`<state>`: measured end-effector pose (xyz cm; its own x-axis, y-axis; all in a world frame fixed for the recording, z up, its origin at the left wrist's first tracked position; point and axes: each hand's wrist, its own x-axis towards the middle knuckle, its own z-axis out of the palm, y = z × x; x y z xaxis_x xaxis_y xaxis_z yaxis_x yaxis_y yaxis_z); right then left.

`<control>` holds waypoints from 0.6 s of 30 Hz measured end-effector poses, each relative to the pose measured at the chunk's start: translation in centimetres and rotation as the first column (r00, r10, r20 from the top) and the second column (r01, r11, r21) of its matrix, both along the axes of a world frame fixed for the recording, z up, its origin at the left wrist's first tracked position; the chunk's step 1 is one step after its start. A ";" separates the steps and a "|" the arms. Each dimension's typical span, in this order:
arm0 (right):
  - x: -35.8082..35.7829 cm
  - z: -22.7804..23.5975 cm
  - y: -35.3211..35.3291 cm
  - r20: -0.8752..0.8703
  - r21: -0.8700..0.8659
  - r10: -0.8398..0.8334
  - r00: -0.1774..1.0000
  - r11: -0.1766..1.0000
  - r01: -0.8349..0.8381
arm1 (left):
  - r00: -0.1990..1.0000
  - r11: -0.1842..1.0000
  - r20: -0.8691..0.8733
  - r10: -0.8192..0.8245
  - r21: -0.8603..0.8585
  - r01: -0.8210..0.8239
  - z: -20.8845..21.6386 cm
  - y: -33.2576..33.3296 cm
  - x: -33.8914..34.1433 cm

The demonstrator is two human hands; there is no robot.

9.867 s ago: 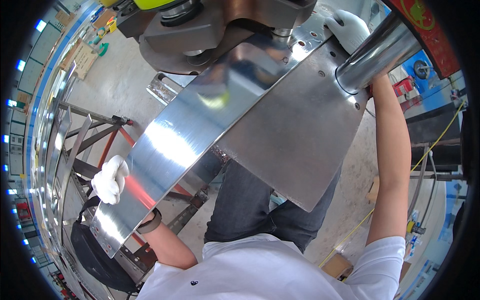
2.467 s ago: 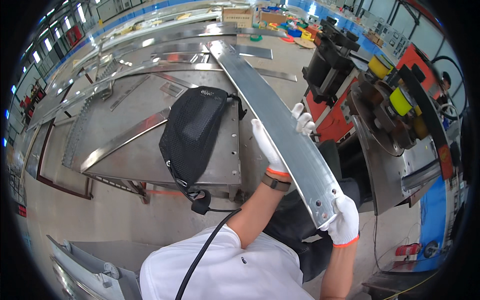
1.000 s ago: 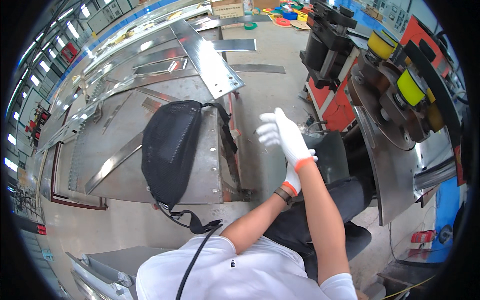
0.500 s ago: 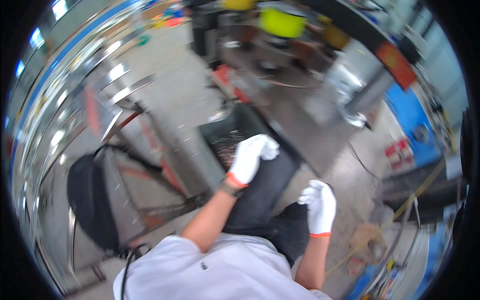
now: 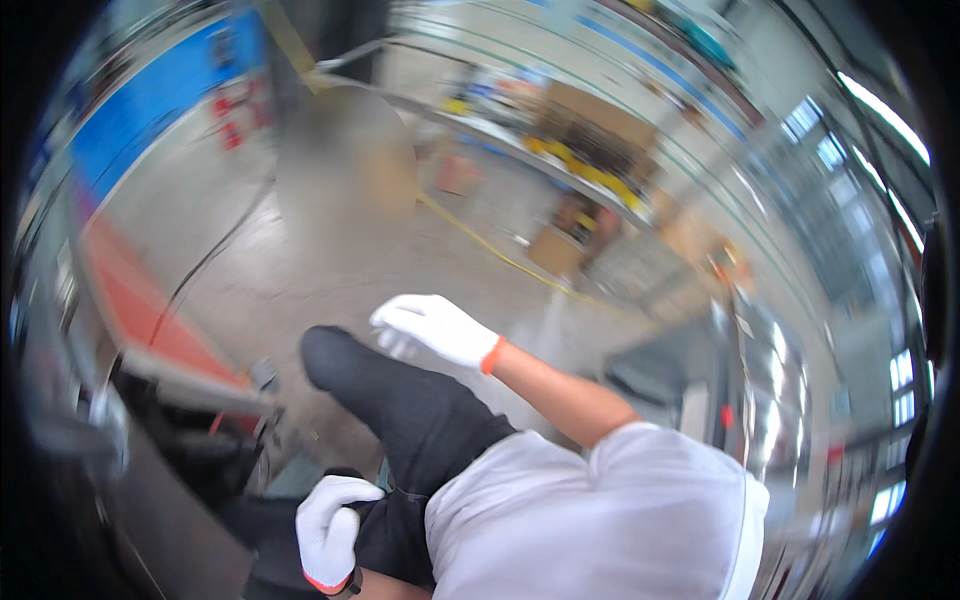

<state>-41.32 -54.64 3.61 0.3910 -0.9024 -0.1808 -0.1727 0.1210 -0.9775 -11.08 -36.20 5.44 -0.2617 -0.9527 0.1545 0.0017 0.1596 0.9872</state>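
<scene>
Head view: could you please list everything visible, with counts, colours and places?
Floor: 1, grey, centre
Blue strip: 1, blue, upper left
Red objects: several, blurred, red, upper left
Cable: 1, dark, left floor
Panel: 1, red, left
Cord: 1, yellow, centre floor
Bench: 1, grey, upper middle
Upper box: 1, brown, on bench
Lower box: 1, brown, near bench
Metal sheet: count unclear, silver, right
Shirt: 1, white, lower middle
Trousers: 1 pair, black, lower middle
Left hand: 1, white-gloved, lower left
Right hand: 1, white-gloved, centre
</scene>
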 end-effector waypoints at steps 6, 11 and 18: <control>-11.0 1.2 5.7 -0.167 -0.125 -0.492 0.855 0.870 0.476 | 0.998 0.989 0.006 -0.068 0.130 0.067 -2.0 -6.9 0.1; -22.5 0.0 10.6 -0.027 -0.111 -0.891 0.453 0.453 0.884 | 0.992 0.981 -0.124 -0.021 0.191 0.045 -6.1 -10.0 -0.5; -43.4 -7.0 22.8 0.653 0.313 -0.642 -0.402 -0.254 0.915 | 0.984 0.944 -0.099 0.151 0.309 -0.113 -11.5 -12.0 1.3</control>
